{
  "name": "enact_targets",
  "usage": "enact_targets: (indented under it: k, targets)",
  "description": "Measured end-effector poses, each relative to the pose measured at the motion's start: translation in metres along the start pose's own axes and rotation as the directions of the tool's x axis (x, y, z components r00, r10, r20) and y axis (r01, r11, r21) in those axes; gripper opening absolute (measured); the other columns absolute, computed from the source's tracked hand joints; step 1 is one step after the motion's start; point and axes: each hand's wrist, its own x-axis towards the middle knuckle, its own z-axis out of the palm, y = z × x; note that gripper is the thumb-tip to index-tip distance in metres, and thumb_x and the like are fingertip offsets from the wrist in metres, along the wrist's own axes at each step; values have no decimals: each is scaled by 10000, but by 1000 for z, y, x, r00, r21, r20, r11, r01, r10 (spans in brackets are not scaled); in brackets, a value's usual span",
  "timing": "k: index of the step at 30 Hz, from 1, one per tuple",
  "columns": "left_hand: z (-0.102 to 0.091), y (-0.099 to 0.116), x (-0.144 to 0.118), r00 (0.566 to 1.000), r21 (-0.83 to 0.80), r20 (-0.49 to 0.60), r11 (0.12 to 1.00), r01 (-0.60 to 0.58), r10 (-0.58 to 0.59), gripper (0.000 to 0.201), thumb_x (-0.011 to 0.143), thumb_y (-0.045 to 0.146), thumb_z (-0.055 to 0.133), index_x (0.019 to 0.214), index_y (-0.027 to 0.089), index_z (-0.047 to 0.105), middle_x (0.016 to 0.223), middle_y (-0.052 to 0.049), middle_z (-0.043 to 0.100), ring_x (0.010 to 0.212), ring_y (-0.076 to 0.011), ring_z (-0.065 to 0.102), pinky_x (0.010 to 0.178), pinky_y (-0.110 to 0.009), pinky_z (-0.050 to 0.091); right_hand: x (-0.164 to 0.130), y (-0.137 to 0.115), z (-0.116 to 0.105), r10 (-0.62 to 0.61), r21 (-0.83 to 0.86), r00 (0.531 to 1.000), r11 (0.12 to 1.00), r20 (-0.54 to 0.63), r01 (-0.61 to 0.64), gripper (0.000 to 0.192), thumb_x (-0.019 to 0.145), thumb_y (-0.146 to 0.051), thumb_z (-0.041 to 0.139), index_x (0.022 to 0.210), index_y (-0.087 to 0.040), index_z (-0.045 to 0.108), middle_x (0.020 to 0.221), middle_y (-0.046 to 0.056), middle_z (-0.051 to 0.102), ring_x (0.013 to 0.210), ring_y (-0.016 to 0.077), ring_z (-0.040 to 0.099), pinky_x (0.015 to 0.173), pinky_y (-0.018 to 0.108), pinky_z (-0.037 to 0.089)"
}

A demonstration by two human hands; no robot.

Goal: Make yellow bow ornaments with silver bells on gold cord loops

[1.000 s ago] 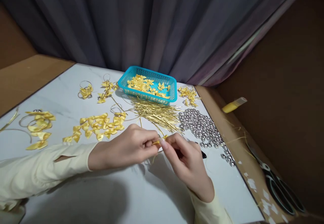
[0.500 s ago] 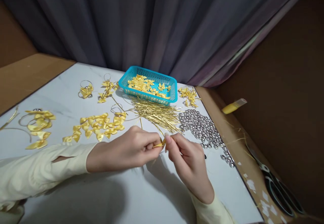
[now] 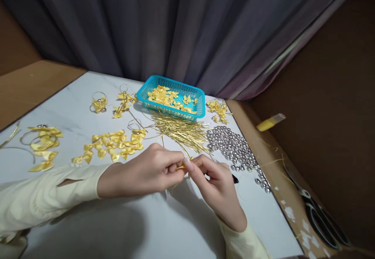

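While the white worktop (image 3: 88,220) takes up most of the view, everything on it is craft bits. At the far side sits a turquoise basket (image 3: 171,97) of yellow ribbon bows, with a bundle of gold cords (image 3: 181,132) fanned out just in front of it and a pile of silver bells (image 3: 231,145) to the right. More loose bows (image 3: 113,145) lie to the left, and scissors (image 3: 322,220) rest off the worktop's right edge. Near the middle, the left hand (image 3: 140,175) and right hand (image 3: 216,188) meet fingertip to fingertip, both pinched tight on one small yellow bow (image 3: 183,166) with a gold cord. Looks to me like the tying or threading step. Next bit needs a steady pinch and a fine pull.
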Motion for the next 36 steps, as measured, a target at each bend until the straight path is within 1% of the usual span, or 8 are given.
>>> enact_targets:
  k: [5,12,16,19,27,29,33,36]
  targets:
    - [0,1,-1,1000,-3,-2,1000,-17,17,258,769,54,472,548,158,386,491,90,247,427,-38,249,417,-168,209,-1,1,4,-14,62,1000,998,-16,15,372,908,-224,457,550,-192,360,490,-69,315,426,56,292,406,196,246]
    - [0,2,-5,993,3,56,994,-108,108,235,790,40,455,607,166,378,526,85,292,445,-41,275,432,-183,217,1,4,5,-82,-19,997,996,6,83,369,896,-158,449,569,-202,282,509,-78,237,420,52,238,413,202,221]
    - [0,2,-3,997,-38,31,997,-68,69,271,784,58,477,572,167,347,501,91,260,432,-37,248,420,-168,210,-3,3,6,-72,-3,997,997,-14,72,352,922,-159,408,583,-202,321,517,-68,296,429,58,287,435,214,250]
    - [-2,3,0,999,-98,27,995,-21,24,274,776,67,484,549,160,362,487,93,266,428,-33,249,417,-151,216,-6,1,7,-59,15,997,998,-56,60,352,933,-184,410,589,-200,334,521,-64,318,436,60,296,439,222,250]
    - [-6,5,5,973,-323,170,924,203,-154,237,752,104,533,551,154,416,474,94,309,447,-37,277,418,-137,236,-9,2,10,-26,120,996,992,-86,36,356,946,-168,411,601,-190,327,535,-65,312,454,52,288,442,218,239]
    - [-7,5,6,946,-404,246,864,300,-213,231,758,128,544,562,158,426,470,97,318,439,-39,275,404,-140,228,-10,2,10,-31,133,995,990,-95,44,356,948,-158,407,601,-188,331,537,-64,316,456,50,289,444,216,242]
    - [-9,6,8,856,-539,434,680,497,-282,245,787,218,575,593,168,433,449,95,390,403,-39,341,388,-144,244,-12,0,10,-55,133,990,989,-129,73,353,945,-142,412,603,-185,336,539,-65,317,457,47,292,441,212,242]
    - [-11,7,9,820,-572,494,602,557,-289,260,784,265,609,600,164,456,431,88,423,383,-41,371,383,-145,256,-13,0,10,-70,119,988,989,-139,87,351,939,-132,421,601,-184,343,535,-67,314,448,44,299,436,208,246]
